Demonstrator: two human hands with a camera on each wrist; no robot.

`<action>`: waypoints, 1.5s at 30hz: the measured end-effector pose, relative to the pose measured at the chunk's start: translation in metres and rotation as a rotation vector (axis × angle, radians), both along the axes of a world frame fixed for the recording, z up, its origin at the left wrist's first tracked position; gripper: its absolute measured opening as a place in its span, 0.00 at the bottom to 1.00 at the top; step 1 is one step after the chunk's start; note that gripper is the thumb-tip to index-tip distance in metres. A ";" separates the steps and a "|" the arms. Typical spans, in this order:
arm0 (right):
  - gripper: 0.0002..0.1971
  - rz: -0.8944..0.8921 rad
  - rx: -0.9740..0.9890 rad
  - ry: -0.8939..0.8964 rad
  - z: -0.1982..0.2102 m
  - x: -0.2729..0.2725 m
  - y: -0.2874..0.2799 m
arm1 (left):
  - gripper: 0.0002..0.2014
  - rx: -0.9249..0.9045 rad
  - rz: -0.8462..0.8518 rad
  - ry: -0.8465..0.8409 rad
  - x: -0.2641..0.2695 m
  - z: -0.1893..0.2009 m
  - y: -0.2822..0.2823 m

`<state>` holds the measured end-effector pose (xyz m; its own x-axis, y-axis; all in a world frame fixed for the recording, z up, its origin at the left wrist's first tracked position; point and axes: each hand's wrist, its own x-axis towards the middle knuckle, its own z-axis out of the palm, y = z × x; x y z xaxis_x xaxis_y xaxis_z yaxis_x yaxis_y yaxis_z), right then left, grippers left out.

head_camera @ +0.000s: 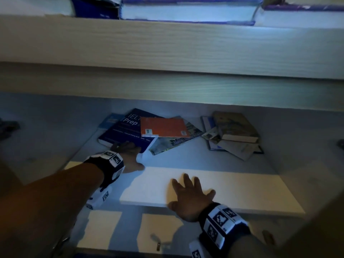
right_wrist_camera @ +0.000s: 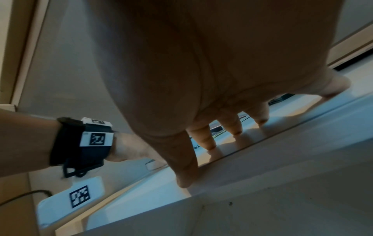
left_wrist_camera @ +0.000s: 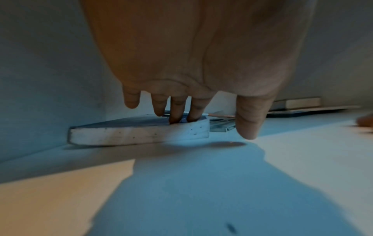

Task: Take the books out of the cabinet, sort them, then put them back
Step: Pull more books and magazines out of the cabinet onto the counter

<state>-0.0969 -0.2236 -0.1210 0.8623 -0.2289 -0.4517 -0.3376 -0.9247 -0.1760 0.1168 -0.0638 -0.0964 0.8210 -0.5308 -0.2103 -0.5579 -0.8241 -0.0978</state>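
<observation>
A thick dark blue IELTS Prep book (head_camera: pixel 122 131) lies flat at the back left of the cabinet shelf (head_camera: pixel 242 190). An orange book (head_camera: pixel 163 127) lies across it, and a thin picture-covered book (head_camera: pixel 175 142) sticks out from under both. My left hand (head_camera: pixel 130 153) reaches in, and its straight fingers (left_wrist_camera: pixel 177 110) press on the blue book's (left_wrist_camera: pixel 137 134) cover near the front corner, thumb (left_wrist_camera: pixel 249 121) hanging free beside it. My right hand (head_camera: pixel 191 196) lies flat with fingers (right_wrist_camera: pixel 203 138) spread on the shelf's front edge, holding nothing.
A second loose pile of books (head_camera: pixel 234 131) lies at the back right of the shelf. A wide wooden board (head_camera: pixel 167 45) overhangs the opening, with more books (head_camera: pixel 186 13) stacked on it. The cabinet's side wall (left_wrist_camera: pixel 40 79) stands close to the left of the blue book.
</observation>
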 end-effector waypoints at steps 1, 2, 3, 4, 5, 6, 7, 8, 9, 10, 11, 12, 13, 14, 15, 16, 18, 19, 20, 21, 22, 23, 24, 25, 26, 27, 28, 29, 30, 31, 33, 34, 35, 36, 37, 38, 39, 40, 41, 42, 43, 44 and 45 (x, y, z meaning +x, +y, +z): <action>0.40 -0.006 0.003 -0.005 0.000 0.000 0.000 | 0.39 -0.006 -0.028 -0.007 -0.013 0.003 0.001; 0.41 -0.010 0.001 -0.018 0.000 -0.001 0.000 | 0.38 -0.008 -0.051 -0.013 -0.026 0.002 0.003; 0.40 -0.013 0.001 -0.030 0.001 -0.001 0.000 | 0.36 -0.006 -0.077 -0.026 -0.040 0.001 0.005; 0.39 -0.023 0.012 -0.045 0.002 -0.001 0.000 | 0.35 -0.007 -0.100 -0.045 -0.054 -0.001 0.009; 0.37 -0.044 0.034 -0.065 0.004 -0.001 -0.001 | 0.35 -0.012 -0.120 -0.060 -0.067 -0.003 0.013; 0.33 -0.082 0.063 -0.105 0.007 0.000 -0.002 | 0.36 -0.019 -0.137 -0.068 -0.082 -0.005 0.019; 0.30 -0.135 0.095 -0.168 0.009 0.000 -0.002 | 0.37 -0.023 -0.155 -0.072 -0.096 -0.006 0.026; 0.29 -0.198 0.141 -0.244 0.009 0.000 -0.002 | 0.39 -0.032 -0.179 -0.080 -0.111 -0.008 0.033; 0.30 -0.253 0.204 -0.326 0.009 0.000 0.000 | 0.41 -0.052 -0.208 -0.089 -0.128 -0.011 0.040; 0.33 -0.290 0.263 -0.390 0.007 -0.001 0.004 | 0.42 -0.075 -0.244 -0.100 -0.144 -0.014 0.048; 0.37 -0.307 0.297 -0.429 0.004 -0.002 0.009 | 0.43 -0.106 -0.284 -0.090 -0.161 -0.017 0.055; 0.39 -0.306 0.293 -0.451 0.002 -0.003 0.015 | 0.41 -0.169 -0.336 -0.069 -0.174 -0.020 0.062; 0.41 -0.308 0.267 -0.466 0.000 -0.003 0.021 | 0.38 -0.251 -0.368 -0.011 -0.184 -0.022 0.068; 0.42 -0.320 0.237 -0.477 0.000 -0.004 0.027 | 0.36 -0.367 -0.388 0.056 -0.190 -0.024 0.075; 0.42 -0.338 0.218 -0.481 0.001 -0.005 0.031 | 0.33 -0.469 -0.348 0.107 -0.194 -0.022 0.082; 0.42 -0.360 0.202 -0.465 0.003 -0.004 0.034 | 0.31 -0.589 -0.277 0.103 -0.189 -0.027 0.090; 0.38 -0.366 0.152 -0.402 0.007 -0.002 0.037 | 0.26 -0.775 -0.004 -0.034 -0.171 -0.030 0.107; 0.35 -0.356 0.129 -0.377 0.010 -0.002 0.038 | 0.24 -0.783 0.207 -0.030 -0.157 -0.032 0.120; 0.33 -0.356 0.110 -0.368 0.013 -0.003 0.039 | 0.25 -0.822 0.388 0.082 -0.143 -0.037 0.131; 0.31 -0.354 0.104 -0.377 0.015 -0.005 0.041 | 0.28 -0.872 0.511 0.257 -0.136 -0.039 0.140; 0.29 -0.349 0.121 -0.386 0.016 -0.007 0.043 | 0.33 -0.970 0.594 0.426 -0.132 -0.043 0.144; 0.26 -0.321 0.157 -0.399 0.016 -0.008 0.045 | 0.32 -1.044 0.672 0.583 -0.137 -0.040 0.146; 0.22 -0.278 0.203 -0.396 0.017 -0.008 0.046 | 0.27 -1.128 0.714 0.721 -0.143 -0.037 0.146; 0.19 -0.230 0.260 -0.381 0.017 -0.009 0.046 | 0.25 -1.173 0.731 0.804 -0.148 -0.035 0.143; 0.16 -0.175 0.321 -0.354 0.018 -0.009 0.045 | 0.28 -1.239 0.751 0.852 -0.152 -0.031 0.139; 0.16 -0.115 0.385 -0.335 0.017 -0.009 0.043 | 0.32 -1.237 0.768 0.869 -0.154 -0.029 0.135; 0.17 -0.066 0.440 -0.315 0.018 -0.011 0.043 | 0.35 -1.250 0.781 0.877 -0.154 -0.027 0.131; 0.18 -0.035 0.475 -0.296 0.018 -0.014 0.045 | 0.37 -1.242 0.778 0.887 -0.152 -0.027 0.127; 0.16 -0.035 0.485 -0.287 0.018 -0.018 0.049 | 0.38 -1.252 0.783 0.921 -0.155 -0.024 0.122; 0.15 -0.045 0.472 -0.305 0.014 -0.020 0.051 | 0.37 -1.260 0.789 0.967 -0.156 -0.027 0.116; 0.11 -0.087 0.422 -0.379 0.006 -0.026 0.055 | 0.28 -1.276 0.770 1.004 -0.167 -0.028 0.109; 0.09 -0.115 0.415 -0.423 0.002 -0.029 0.056 | 0.24 -1.296 0.756 1.005 -0.173 -0.027 0.107; 0.06 -0.160 0.413 -0.467 0.002 -0.033 0.058 | 0.20 -1.315 0.741 1.002 -0.177 -0.029 0.107; 0.06 -0.212 0.420 -0.496 0.004 -0.038 0.059 | 0.18 -1.327 0.736 0.983 -0.182 -0.028 0.109; 0.11 -0.274 0.453 -0.514 0.004 -0.043 0.058 | 0.17 -1.345 0.728 0.954 -0.183 -0.029 0.111; 0.16 -0.345 0.507 -0.507 0.003 -0.046 0.056 | 0.17 -1.364 0.710 0.922 -0.185 -0.026 0.115; 0.21 -0.404 0.571 -0.482 0.004 -0.050 0.056 | 0.16 -1.386 0.693 0.904 -0.187 -0.023 0.120; 0.27 -0.457 0.629 -0.454 0.006 -0.054 0.056 | 0.17 -1.405 0.673 0.895 -0.190 -0.018 0.125; 0.34 -0.490 0.701 -0.436 0.008 -0.057 0.056 | 0.18 -1.408 0.646 0.891 -0.194 -0.014 0.131; 0.38 -0.504 0.795 -0.414 0.012 -0.062 0.057 | 0.20 -1.400 0.614 0.890 -0.198 -0.009 0.138; 0.39 -0.500 0.906 -0.391 0.017 -0.067 0.061 | 0.21 -1.393 0.580 0.896 -0.204 -0.004 0.144; 0.40 -0.496 1.004 -0.354 0.024 -0.074 0.067 | 0.22 -1.392 0.549 0.895 -0.210 0.002 0.150; 0.43 -0.490 1.060 -0.343 0.030 -0.080 0.071 | 0.21 -1.397 0.528 0.886 -0.217 0.008 0.156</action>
